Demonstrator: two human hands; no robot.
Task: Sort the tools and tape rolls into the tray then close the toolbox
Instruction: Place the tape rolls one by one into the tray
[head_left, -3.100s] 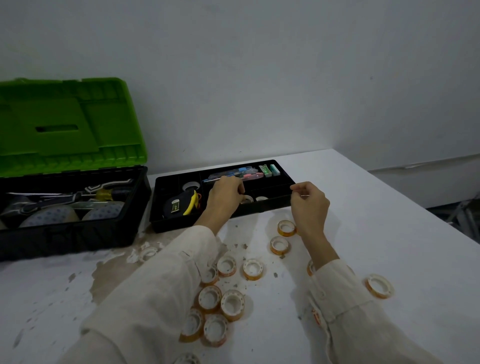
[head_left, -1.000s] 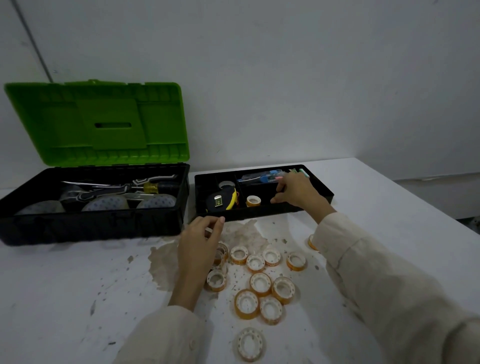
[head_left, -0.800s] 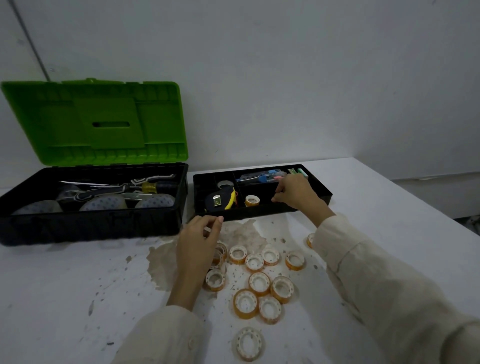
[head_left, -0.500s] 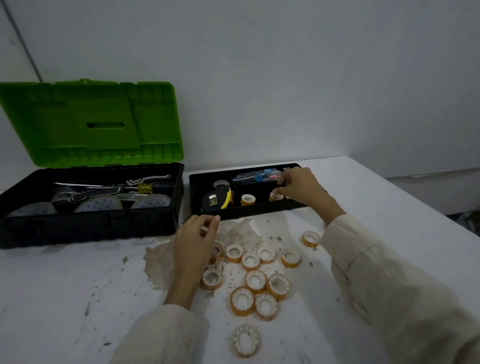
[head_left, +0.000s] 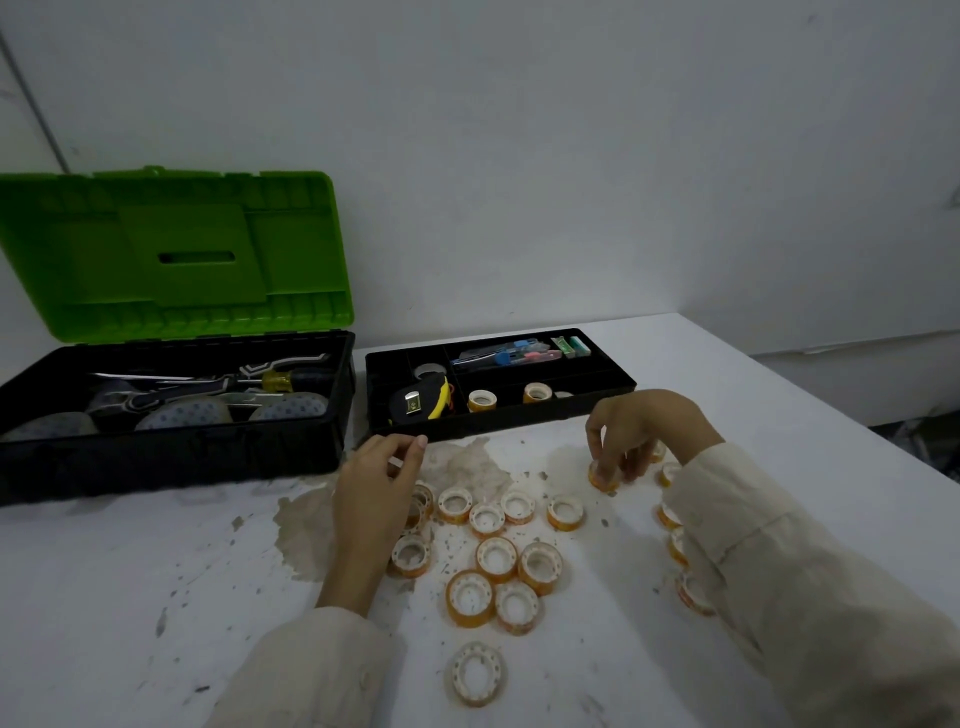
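**While pinching one roll, lift clear and drop into the tray**

Spread across the white bench (head_left: 156, 571): one black toolbox (head_left: 171, 457) with green lid (head_left: 176, 260) propped open, and one black tray (head_left: 498, 423) just to its right, both toward the back wall. Reaching in from the near edge, two hands. Right hand (head_left: 644, 426) arched over the pinched roll (head_left: 602, 478), fingers (head_left: 597, 457) closed on its rim, down on the bench near the tray's front wall. Left hand (head_left: 371, 488) curled just before the tray's left corner, thumb tip against forefinger; unclear whether holding anything.

Best done, by judgement: grip across the rim, lift straight up to clear the neighbours, carry over the front wall, and release low into a front compartment beside the rolls lying there.

Counted: one tape measure (head_left: 421, 402) in the tray, two orange rolls plainly in it, perhaps a third, plus a grey ring behind. Loose tape rolls (head_left: 496, 558) on the bench: eleven in the middle cluster, one or two more half hidden by the left hand, and five by the right sleeve.
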